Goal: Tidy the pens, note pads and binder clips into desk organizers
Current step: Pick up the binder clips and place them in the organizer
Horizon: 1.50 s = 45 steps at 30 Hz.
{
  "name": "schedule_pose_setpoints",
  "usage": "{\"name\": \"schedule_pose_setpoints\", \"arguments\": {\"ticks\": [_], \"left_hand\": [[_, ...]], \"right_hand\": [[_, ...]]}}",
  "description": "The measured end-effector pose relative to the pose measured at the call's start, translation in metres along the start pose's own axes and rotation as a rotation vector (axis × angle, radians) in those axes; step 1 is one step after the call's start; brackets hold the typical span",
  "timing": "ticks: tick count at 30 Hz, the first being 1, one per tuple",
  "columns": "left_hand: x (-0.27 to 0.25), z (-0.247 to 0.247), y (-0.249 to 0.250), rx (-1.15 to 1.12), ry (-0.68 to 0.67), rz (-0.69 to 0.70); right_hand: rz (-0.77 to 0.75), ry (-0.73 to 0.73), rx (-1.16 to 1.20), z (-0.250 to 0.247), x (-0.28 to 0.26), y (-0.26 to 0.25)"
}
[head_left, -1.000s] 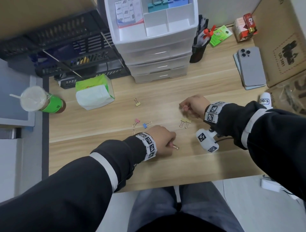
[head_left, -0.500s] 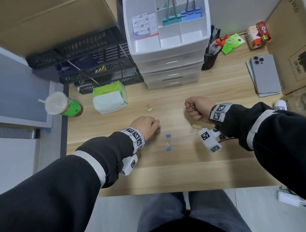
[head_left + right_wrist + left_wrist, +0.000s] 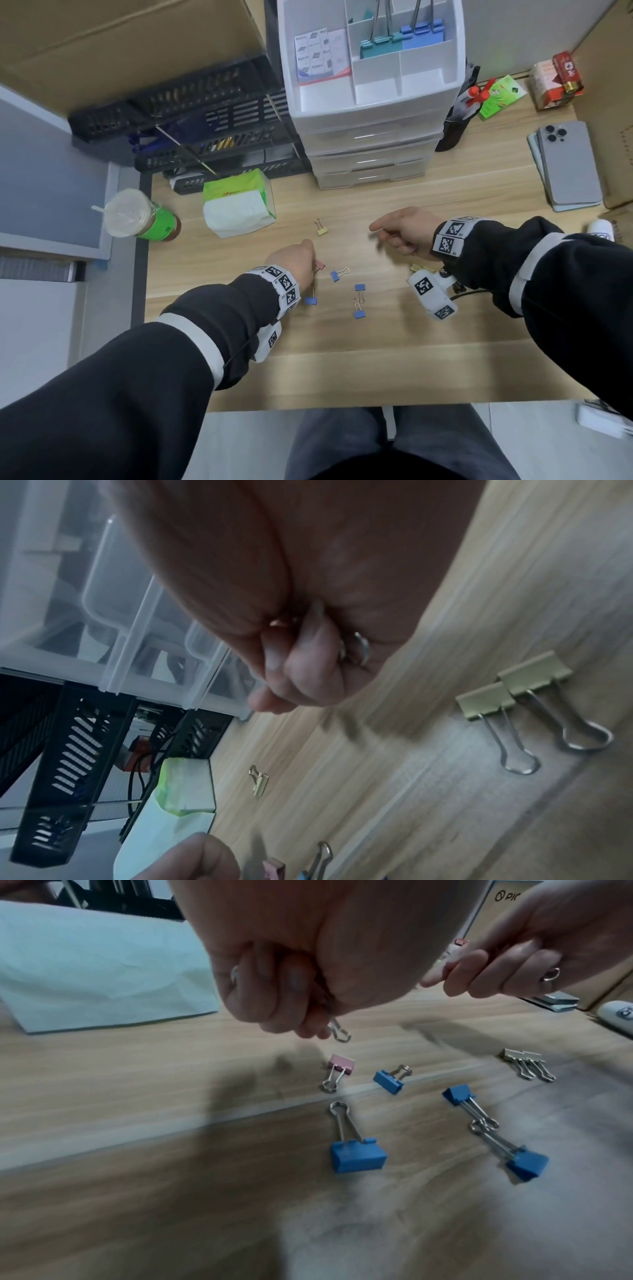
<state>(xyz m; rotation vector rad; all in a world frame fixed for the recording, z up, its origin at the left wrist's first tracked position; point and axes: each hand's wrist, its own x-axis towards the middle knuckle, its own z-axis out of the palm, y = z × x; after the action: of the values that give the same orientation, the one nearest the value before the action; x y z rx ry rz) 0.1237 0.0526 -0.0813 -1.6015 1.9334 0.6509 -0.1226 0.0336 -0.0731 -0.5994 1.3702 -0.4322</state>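
My left hand (image 3: 303, 258) hovers curled over a pink binder clip (image 3: 321, 266) on the desk. In the left wrist view a wire clip handle (image 3: 339, 1034) sticks out of this fist (image 3: 294, 999). My right hand (image 3: 390, 236) floats to the right with its index finger stretched left and the other fingers curled round wire clip handles (image 3: 359, 647). Several blue clips (image 3: 359, 301) lie between the hands. One gold clip (image 3: 322, 230) lies farther back. Two gold clips (image 3: 514, 691) sit under my right wrist.
The white drawer organizer (image 3: 370, 113) stands at the back, its top tray holding note pads (image 3: 317, 54) and large clips (image 3: 400, 37). A pen cup (image 3: 455, 126) is on its right, black mesh trays (image 3: 205, 102) on its left. Tissue pack (image 3: 236, 205), drink cup (image 3: 137, 216) and phones (image 3: 565, 164) line the desk.
My left hand has moved left and away from the front of the desk to the pink clip. My right hand has closed on a clip and stretched out its index finger. The head view tilted upward.
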Motion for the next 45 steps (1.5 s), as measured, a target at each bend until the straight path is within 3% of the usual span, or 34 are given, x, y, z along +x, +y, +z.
{"name": "schedule_pose_setpoints", "arguments": {"ticks": [6,13,19,22,28,31,35,45], "left_hand": [[0.008,0.006,0.004,0.059,0.075,0.098],[0.017,0.007,0.011,0.081,0.061,0.140],[0.016,-0.015,0.023,-0.180,0.071,0.162],[0.015,-0.034,0.039,-0.299,0.103,0.263],[0.006,-0.056,0.080,-0.454,0.116,0.478],[0.001,-0.053,0.092,-0.497,0.146,0.533],[-0.002,-0.047,0.095,-0.640,0.155,0.476],[-0.007,-0.055,0.105,-0.913,0.188,0.428]], "right_hand": [[0.094,0.007,0.073,-0.005,0.005,0.000],[0.238,-0.012,0.228,-0.017,0.010,0.009],[0.472,0.021,0.504,-0.015,0.013,0.016],[0.460,-0.016,0.556,-0.003,0.015,0.017],[0.337,-0.340,0.473,0.014,-0.001,0.002],[0.214,-0.284,0.561,0.016,-0.002,0.000],[0.292,-0.314,0.597,0.011,-0.004,-0.001],[0.245,-0.208,0.622,0.000,0.004,0.007]]}}
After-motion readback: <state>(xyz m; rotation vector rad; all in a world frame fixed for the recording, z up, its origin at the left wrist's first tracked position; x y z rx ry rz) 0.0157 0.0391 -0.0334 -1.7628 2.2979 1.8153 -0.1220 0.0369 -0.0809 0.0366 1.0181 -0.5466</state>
